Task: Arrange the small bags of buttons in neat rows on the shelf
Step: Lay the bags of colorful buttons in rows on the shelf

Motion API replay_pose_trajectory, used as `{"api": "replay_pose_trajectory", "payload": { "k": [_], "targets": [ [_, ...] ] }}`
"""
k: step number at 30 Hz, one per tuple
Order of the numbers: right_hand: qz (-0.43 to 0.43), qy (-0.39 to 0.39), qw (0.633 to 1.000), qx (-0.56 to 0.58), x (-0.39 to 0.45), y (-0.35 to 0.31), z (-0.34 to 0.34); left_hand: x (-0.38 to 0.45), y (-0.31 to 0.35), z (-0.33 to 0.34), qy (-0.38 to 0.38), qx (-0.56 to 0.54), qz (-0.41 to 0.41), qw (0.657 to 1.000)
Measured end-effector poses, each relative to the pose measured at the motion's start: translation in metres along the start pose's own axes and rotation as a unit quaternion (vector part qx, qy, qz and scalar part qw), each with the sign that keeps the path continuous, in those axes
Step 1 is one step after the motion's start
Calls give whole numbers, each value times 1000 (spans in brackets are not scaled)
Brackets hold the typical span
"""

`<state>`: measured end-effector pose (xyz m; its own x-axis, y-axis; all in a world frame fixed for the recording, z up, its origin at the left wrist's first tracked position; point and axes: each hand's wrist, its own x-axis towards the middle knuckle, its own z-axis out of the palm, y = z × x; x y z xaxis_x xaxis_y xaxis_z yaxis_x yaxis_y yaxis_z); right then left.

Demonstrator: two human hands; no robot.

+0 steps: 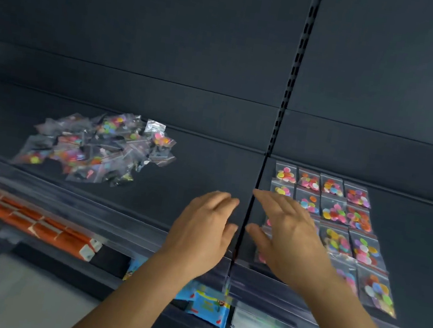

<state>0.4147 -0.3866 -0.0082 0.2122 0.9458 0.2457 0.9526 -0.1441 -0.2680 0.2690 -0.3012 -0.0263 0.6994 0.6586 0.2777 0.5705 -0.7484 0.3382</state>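
A loose heap of small clear bags of coloured buttons [95, 147] lies on the left part of the dark shelf [198, 167]. On the right, several bags are laid flat in a grid of rows [341, 217]. My left hand [203, 228] hovers over bare shelf, fingers relaxed and empty. My right hand [283, 234] is spread flat over the left column of the grid, hiding some bags beneath it. Whether it touches them I cannot tell.
A slotted upright [289, 90] divides the back panel, and a seam runs down the shelf between my hands. A clear price strip [118, 222] edges the shelf front. Below lie orange packets [34, 221], a blue packet [209, 307] and other goods.
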Motion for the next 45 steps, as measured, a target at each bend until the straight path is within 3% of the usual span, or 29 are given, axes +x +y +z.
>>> {"api": "replay_pose_trajectory", "payload": {
  "k": [9, 20, 31, 35, 41, 45],
  "targets": [
    [-35, -5, 999, 32, 96, -108, 56, 1, -141, -62, 33, 8, -46, 998],
    [26, -9, 998, 60, 194, -203, 114, 29, -286, -106, 10, -4, -39, 999],
    [46, -65, 994, 78, 281, -215, 151, 110, -367, -99, -31, -5, -119, 992],
    [52, -41, 996, 55, 312, -214, 165, 142, -381, -92, -48, -5, -138, 989],
    [157, -44, 985, 57, 332, -195, 170, 176, -388, -76, -68, 56, -141, 986],
    [199, -76, 967, 139, 333, -180, 169, 182, -391, -69, -42, 69, -134, 988]
  ]
}}
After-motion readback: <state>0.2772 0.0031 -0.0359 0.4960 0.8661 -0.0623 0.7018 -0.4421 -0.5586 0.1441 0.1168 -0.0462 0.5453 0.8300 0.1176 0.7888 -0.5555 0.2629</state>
